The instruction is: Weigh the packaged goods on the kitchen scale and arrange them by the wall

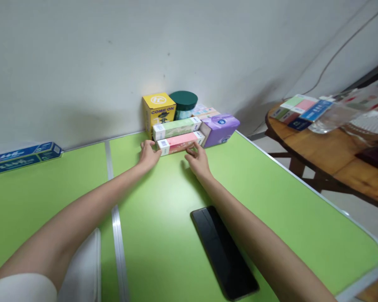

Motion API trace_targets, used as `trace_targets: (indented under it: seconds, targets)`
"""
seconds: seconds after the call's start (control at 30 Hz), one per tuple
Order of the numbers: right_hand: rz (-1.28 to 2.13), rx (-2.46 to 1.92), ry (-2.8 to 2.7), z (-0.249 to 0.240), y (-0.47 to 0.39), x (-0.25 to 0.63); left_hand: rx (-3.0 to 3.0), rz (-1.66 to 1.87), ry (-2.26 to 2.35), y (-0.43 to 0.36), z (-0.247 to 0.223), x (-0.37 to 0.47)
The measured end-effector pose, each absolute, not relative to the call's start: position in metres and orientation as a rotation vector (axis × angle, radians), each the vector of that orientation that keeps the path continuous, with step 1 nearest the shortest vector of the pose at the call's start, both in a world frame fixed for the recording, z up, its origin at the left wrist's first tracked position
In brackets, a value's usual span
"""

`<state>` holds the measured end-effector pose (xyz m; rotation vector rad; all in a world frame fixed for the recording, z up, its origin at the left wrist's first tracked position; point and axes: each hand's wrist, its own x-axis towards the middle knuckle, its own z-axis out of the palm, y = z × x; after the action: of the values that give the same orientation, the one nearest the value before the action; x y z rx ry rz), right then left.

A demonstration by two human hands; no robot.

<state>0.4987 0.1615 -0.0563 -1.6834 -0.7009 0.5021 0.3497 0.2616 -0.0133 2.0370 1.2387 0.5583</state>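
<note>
Pink box (184, 142) on the green tabletop (157, 218), already lined up before a green box (179, 127), beside a purple box (223, 128). Left hand (149, 156) and right hand (199, 162), loosely curled, flank it; grip unclear. A blue box (25, 157) lies apart, ungrouped.

White sleeve (22, 287), plain, curved hem, above left elbow; left hand (149, 156), right hand (198, 161) bare.

And there it is, "COME ON" in dark capitals across the front of the yellow cardboard box with a hat-wearing figure (159, 112), near the green tabletop's (164, 201) wall-side edge! Other cartons carry print too, but it's too small to read.
</note>
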Motion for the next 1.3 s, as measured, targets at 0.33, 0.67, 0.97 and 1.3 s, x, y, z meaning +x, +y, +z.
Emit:
trace_targets:
  seconds: [0.33,0.67,0.97,1.3]
  targets:
    - [0.952,-1.573,-1.193,-0.013,0.159,0.374,2.468,0.304,1.063,0.248,0.013,0.126]
    - [0.292,-1.621,-2.184,-0.001,0.332,0.183,2.334,0.413,1.827,0.372,-0.001,-0.047]
    - [-0.162,-1.359,-2.32,-0.042,0.408,0.144,2.41,0.534,1.814,0.391,-0.044,-0.072]
    - [0.088,-1.342,-2.297,-0.011,0.373,0.179,2.437,0.621,1.837,0.378,-0.025,-0.092]
